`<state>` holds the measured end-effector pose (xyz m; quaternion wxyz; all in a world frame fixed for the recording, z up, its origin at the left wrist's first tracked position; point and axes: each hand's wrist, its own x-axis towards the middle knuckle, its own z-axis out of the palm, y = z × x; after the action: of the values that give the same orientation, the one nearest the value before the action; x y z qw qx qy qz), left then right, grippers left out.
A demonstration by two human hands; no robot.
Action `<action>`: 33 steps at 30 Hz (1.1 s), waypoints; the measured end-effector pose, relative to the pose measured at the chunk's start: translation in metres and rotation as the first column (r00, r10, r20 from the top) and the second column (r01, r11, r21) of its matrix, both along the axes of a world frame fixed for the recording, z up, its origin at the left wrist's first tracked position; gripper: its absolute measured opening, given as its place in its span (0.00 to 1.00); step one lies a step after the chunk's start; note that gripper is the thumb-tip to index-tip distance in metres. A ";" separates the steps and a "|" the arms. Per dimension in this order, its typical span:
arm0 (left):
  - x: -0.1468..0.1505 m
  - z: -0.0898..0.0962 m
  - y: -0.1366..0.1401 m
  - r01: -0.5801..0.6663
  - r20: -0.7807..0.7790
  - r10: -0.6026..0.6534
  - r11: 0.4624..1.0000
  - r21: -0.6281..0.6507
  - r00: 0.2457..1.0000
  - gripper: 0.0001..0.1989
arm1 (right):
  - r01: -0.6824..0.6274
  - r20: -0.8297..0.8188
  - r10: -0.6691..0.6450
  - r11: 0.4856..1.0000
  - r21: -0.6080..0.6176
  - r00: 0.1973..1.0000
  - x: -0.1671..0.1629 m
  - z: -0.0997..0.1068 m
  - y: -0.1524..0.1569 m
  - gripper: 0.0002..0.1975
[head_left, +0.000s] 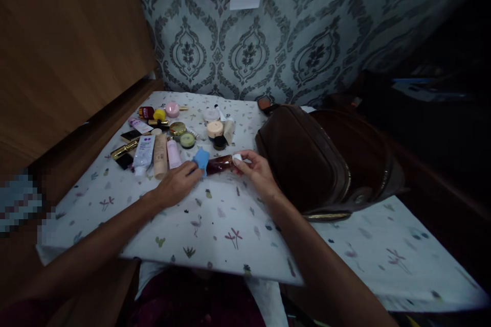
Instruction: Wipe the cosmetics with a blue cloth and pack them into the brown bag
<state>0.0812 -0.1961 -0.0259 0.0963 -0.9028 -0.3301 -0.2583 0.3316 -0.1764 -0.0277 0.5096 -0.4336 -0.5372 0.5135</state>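
Between my hands lies a brown, see-through bottle (pixel 219 164), tilted nearly level just above or on the tablecloth; I cannot tell which. My right hand (pixel 256 169) pinches its white cap (pixel 237 158) between thumb and fingers. A blue cloth or sponge (pixel 201 159) is gripped in my left hand (pixel 180 181), up against the bottle's other end. Just left of that hand, a pink tube (pixel 174 153), a beige tube (pixel 160 156) and a white-lilac tube (pixel 144 154) lie side by side.
Beyond my hands sit several jars, among them a green-lidded jar (pixel 187 140) and a peach jar (pixel 215 130). To the right, a large brown leather bag (pixel 303 158) lies on the table. A wooden cabinet (pixel 72 36) borders the left side; the patterned wall (pixel 249 56) closes the back.
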 end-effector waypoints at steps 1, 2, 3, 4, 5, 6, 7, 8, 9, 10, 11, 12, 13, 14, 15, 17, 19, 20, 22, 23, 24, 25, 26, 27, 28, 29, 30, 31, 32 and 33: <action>0.000 0.001 0.000 0.010 0.044 -0.008 0.999 -0.039 0.999 0.11 | -0.002 -0.001 0.002 1.000 0.007 1.000 0.001 0.001 0.000 0.23; 0.000 0.002 0.000 0.025 0.102 -0.017 0.997 -0.075 0.995 0.10 | -0.015 0.004 0.015 1.000 0.017 1.000 0.001 0.002 -0.001 0.23; 0.001 0.005 0.000 0.040 0.163 -0.023 0.994 -0.105 0.986 0.10 | -0.039 0.018 0.039 0.999 0.029 0.999 0.001 0.003 -0.002 0.22; 0.004 0.008 0.000 0.051 0.221 -0.022 0.990 -0.130 0.975 0.09 | -0.069 0.037 0.067 0.997 0.045 0.997 0.001 0.004 -0.003 0.21; 0.008 0.011 0.001 0.058 0.268 -0.016 0.987 -0.150 0.963 0.09 | -0.094 0.064 0.090 0.993 0.070 0.994 0.000 0.005 -0.004 0.20; 0.012 0.015 0.001 0.063 0.302 -0.010 0.984 -0.168 0.953 0.10 | -0.118 0.100 0.107 0.988 0.103 0.989 -0.001 0.006 -0.005 0.19; 0.017 0.019 0.002 0.072 0.322 -0.009 0.980 -0.184 0.947 0.10 | -0.135 0.140 0.115 0.980 0.143 0.983 -0.002 0.007 -0.006 0.17; 0.022 0.023 0.003 0.089 0.330 -0.016 0.975 -0.205 0.944 0.11 | -0.149 0.181 0.115 0.971 0.188 0.977 -0.003 0.007 -0.007 0.16; 0.027 0.026 0.005 0.114 0.327 -0.033 0.966 -0.233 0.944 0.12 | -0.162 0.218 0.112 0.959 0.231 0.970 -0.003 0.007 -0.008 0.15; 0.032 0.028 0.008 0.147 0.322 -0.056 0.953 -0.265 0.945 0.14 | -0.176 0.247 0.109 0.947 0.268 0.963 -0.003 0.007 -0.009 0.14; 0.035 0.030 0.011 0.182 0.317 -0.082 0.936 -0.303 0.945 0.15 | -0.190 0.266 0.111 0.937 0.293 0.958 -0.004 0.007 -0.009 0.14; 0.037 0.031 0.014 0.212 0.314 -0.102 0.916 -0.341 0.944 0.16 | -0.203 0.274 0.118 0.930 0.305 0.955 -0.003 0.007 -0.009 0.14; 0.038 0.031 0.018 0.233 0.314 -0.112 0.895 -0.380 0.943 0.17 | -0.211 0.273 0.127 0.927 0.308 0.954 -0.003 0.007 -0.009 0.14; 0.037 0.031 0.022 0.245 0.316 -0.113 0.875 -0.418 0.942 0.17 | -0.219 0.267 0.138 0.927 0.305 0.954 -0.003 0.007 -0.009 0.14; 0.035 0.031 0.025 0.250 0.320 -0.106 0.856 -0.452 0.942 0.18 | -0.221 0.259 0.144 0.928 0.300 0.955 -0.003 0.007 -0.009 0.15; 0.029 0.030 0.031 0.248 0.321 -0.082 0.816 -0.522 0.944 0.18 | -0.224 0.256 0.151 0.931 0.289 0.955 -0.002 0.008 -0.009 0.15; 0.022 0.030 0.035 0.242 0.322 -0.051 0.771 -0.589 0.945 0.19 | -0.222 0.266 0.146 0.932 0.285 0.953 -0.001 0.010 -0.010 0.14; 0.018 0.030 0.036 0.239 0.322 -0.035 0.748 -0.619 0.946 0.20 | -0.216 0.270 0.138 0.934 0.286 0.953 -0.001 0.011 -0.010 0.14; 0.014 0.029 0.036 0.233 0.325 -0.007 0.711 -0.663 0.946 0.21 | -0.201 0.271 0.121 0.935 0.291 0.955 0.000 0.012 -0.011 0.13; 0.013 0.029 0.036 0.234 0.331 0.004 0.698 -0.676 0.944 0.21 | -0.190 0.267 0.110 0.937 0.294 0.957 0.000 0.012 -0.010 0.13; 0.012 0.028 0.037 0.237 0.340 0.014 0.689 -0.684 0.940 0.22 | -0.180 0.262 0.102 0.938 0.295 0.960 0.000 0.012 -0.010 0.14; 0.011 0.027 0.037 0.243 0.353 0.024 0.683 -0.689 0.935 0.22 | -0.172 0.255 0.096 0.941 0.293 0.962 0.001 0.012 -0.010 0.14; 0.010 0.025 0.038 0.250 0.367 0.033 0.677 -0.692 0.930 0.23 | -0.162 0.244 0.091 0.943 0.289 0.965 0.001 0.012 -0.009 0.14; 0.009 0.023 0.040 0.255 0.382 0.047 0.669 -0.698 0.923 0.23 | -0.151 0.228 0.085 0.946 0.287 0.970 0.001 0.012 -0.009 0.15; 0.008 0.021 0.042 0.257 0.399 0.071 0.660 -0.706 0.914 0.23 | -0.136 0.211 0.076 0.948 0.287 0.975 0.002 0.013 -0.008 0.15; 0.007 0.018 0.043 0.259 0.419 0.105 0.645 -0.719 0.902 0.23 | -0.119 0.195 0.063 0.950 0.290 0.979 0.002 0.013 -0.008 0.15; 0.006 0.014 0.045 0.264 0.445 0.152 0.623 -0.736 0.883 0.23 | -0.099 0.184 0.045 0.950 0.296 0.982 0.003 0.014 -0.008 0.15; 0.006 0.011 0.046 0.279 0.477 0.208 0.590 -0.757 0.854 0.23 | -0.076 0.177 0.022 0.949 0.306 0.984 0.003 0.014 -0.008 0.15; 0.006 0.007 0.047 0.313 0.519 0.274 0.546 -0.777 0.810 0.23 | -0.053 0.171 -0.002 0.947 0.316 0.985 0.003 0.015 -0.008 0.15; 0.008 0.004 0.047 0.363 0.560 0.347 0.490 -0.792 0.752 0.23 | -0.031 0.164 -0.024 0.944 0.328 0.986 0.003 0.015 -0.008 0.15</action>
<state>0.0887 -0.1493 -0.0217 -0.4973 -0.6711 -0.4198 -0.3551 0.3346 -0.1845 -0.0126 0.5275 -0.3825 -0.6566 0.3797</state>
